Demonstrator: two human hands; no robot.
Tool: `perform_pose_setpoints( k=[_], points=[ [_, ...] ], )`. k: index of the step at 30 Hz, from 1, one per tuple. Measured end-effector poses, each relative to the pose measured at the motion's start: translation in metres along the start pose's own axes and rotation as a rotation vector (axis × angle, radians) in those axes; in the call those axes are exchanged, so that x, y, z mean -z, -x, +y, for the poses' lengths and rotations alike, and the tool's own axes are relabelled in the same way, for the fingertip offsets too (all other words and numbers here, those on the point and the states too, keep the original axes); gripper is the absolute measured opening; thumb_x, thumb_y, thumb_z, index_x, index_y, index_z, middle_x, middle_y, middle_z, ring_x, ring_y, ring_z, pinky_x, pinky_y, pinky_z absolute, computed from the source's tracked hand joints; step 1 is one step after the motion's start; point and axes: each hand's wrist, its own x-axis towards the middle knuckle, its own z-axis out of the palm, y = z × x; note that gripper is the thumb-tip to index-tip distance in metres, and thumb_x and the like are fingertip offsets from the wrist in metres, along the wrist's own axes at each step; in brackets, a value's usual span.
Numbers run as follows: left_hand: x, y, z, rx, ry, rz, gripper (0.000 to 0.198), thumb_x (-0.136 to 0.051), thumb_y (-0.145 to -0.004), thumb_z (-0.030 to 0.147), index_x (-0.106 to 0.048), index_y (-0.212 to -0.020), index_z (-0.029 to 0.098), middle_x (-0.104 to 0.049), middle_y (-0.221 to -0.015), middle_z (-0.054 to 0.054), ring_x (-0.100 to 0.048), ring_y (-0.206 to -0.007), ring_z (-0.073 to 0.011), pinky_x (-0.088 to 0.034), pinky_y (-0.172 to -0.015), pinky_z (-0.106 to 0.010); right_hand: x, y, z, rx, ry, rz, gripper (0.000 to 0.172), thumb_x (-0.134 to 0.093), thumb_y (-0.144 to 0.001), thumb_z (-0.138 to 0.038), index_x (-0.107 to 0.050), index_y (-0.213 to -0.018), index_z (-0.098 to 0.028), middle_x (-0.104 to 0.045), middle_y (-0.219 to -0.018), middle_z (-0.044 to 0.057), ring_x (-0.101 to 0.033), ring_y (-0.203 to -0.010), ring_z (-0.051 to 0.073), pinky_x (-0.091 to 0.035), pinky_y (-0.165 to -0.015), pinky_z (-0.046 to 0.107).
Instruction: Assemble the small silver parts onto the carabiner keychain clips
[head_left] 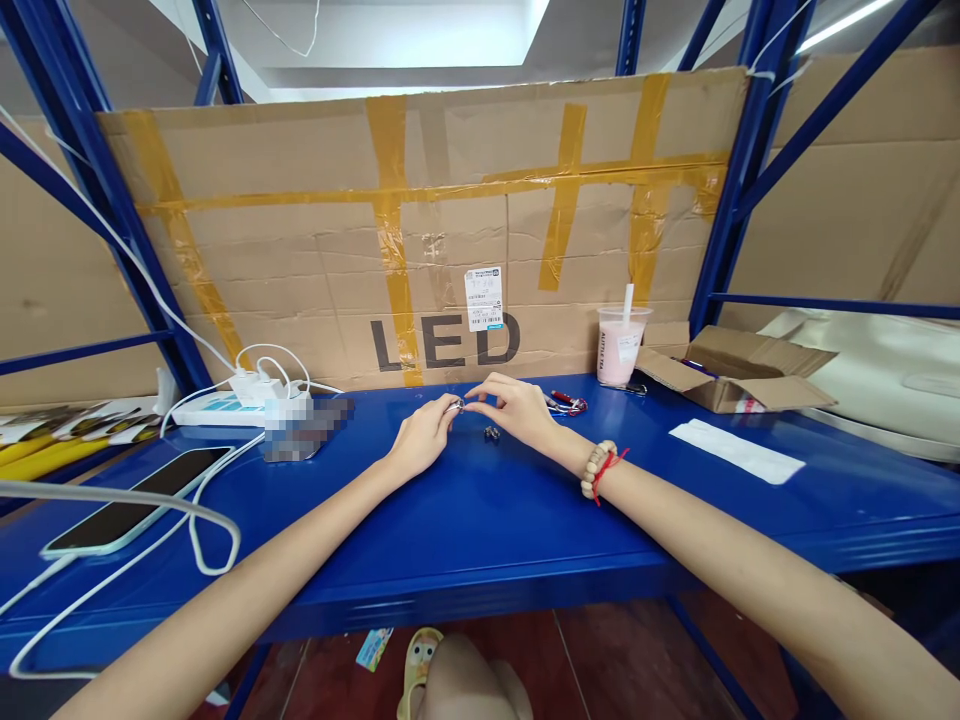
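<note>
Over the blue shelf top (487, 520), my left hand (421, 436) is closed, with a small shiny metal piece (457, 405) at its fingertips. The piece is too small to name. My right hand (519, 412) comes in from the other side, thumb and index finger pinched against the same piece. Whether those fingers grip the piece itself or something smaller on it is hidden. Just below the right hand lie a few small dark metallic parts (491, 433). Beyond its wrist is a small bundle of red and metallic items (566, 402).
At the left lie a phone (142, 500), a power strip (225, 408) with chargers, and loose white cables (217, 520). To the right stand a pink drink cup (619, 345), an open cardboard box (739, 370) and a white paper strip (737, 450). Taped cardboard (300, 250) closes off the back.
</note>
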Motion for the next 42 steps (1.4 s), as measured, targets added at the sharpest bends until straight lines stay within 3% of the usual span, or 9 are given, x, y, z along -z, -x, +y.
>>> perform_pose_setpoints(
  k=[6,18,28,35,42],
  points=[
    [-0.001,0.001,0.002,-0.036,0.065,-0.036,0.023,-0.027,-0.092,0.029,-0.049,-0.094,0.023,-0.055,-0.072,0.002,-0.055,-0.071,-0.0147,-0.037,-0.062,-0.023,-0.004,0.001,0.009,0.053,-0.105,-0.024,0.028,-0.057,-0.079,-0.046,-0.069,-0.077,-0.021,-0.063,-0.082,0.0,-0.049,-0.057,0.007,-0.032,-0.053,0.021],
    [-0.002,0.001,0.003,-0.064,0.13,-0.016,0.022,-0.029,-0.092,0.027,-0.05,-0.086,0.021,-0.055,-0.072,0.001,-0.054,-0.069,-0.0139,-0.038,-0.065,-0.023,-0.008,-0.001,0.018,0.056,-0.244,0.071,0.025,-0.063,-0.074,-0.044,-0.071,-0.081,-0.021,-0.061,-0.076,0.001,-0.045,-0.049,0.006,-0.037,-0.051,0.021],
    [-0.006,0.009,0.001,-0.076,0.258,-0.114,0.011,-0.032,-0.09,0.029,-0.041,-0.09,0.022,-0.052,-0.066,0.004,-0.052,-0.061,-0.0135,-0.038,-0.061,-0.024,-0.004,-0.001,0.014,0.068,-0.306,-0.036,0.021,-0.064,-0.074,-0.038,-0.07,-0.069,-0.018,-0.06,-0.073,0.001,-0.048,-0.052,0.006,-0.037,-0.05,0.021],
    [-0.004,0.011,0.004,-0.056,0.228,-0.124,0.007,-0.035,-0.089,0.027,-0.038,-0.087,0.023,-0.055,-0.071,0.002,-0.056,-0.066,-0.0157,-0.04,-0.06,-0.025,-0.004,-0.001,0.007,-0.212,-0.501,-0.21,0.033,-0.066,-0.066,-0.046,-0.069,-0.068,-0.013,-0.059,-0.067,0.002,-0.048,-0.046,0.007,-0.039,-0.044,0.021],
    [-0.004,0.011,0.004,-0.133,0.201,-0.083,0.007,-0.036,-0.089,0.023,-0.041,-0.085,0.022,-0.06,-0.076,0.0,-0.058,-0.069,-0.0155,-0.042,-0.064,-0.025,0.005,-0.003,0.0,-0.398,-0.626,-0.324,0.037,-0.07,-0.059,-0.048,-0.069,-0.065,-0.011,-0.057,-0.059,0.001,-0.045,-0.046,0.007,-0.038,-0.046,0.022]
  ],
)
